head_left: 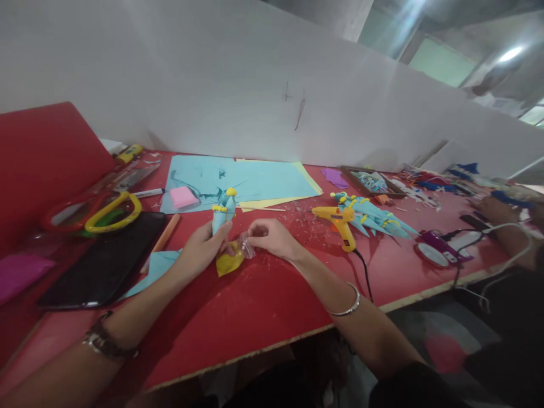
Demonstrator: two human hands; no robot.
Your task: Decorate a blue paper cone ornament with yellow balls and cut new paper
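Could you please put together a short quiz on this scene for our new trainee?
1. The left hand holds: (a) a black phone, (b) a rolled blue piece with yellow trim, (c) a pen.
2. True or false: the yellow glue gun is to the left of the left hand.
3. Fill in: the right hand is at the clear end of a small ____ with yellow contents.

Key: 1. b; 2. false, it is to the right of the right hand; 3. bag.
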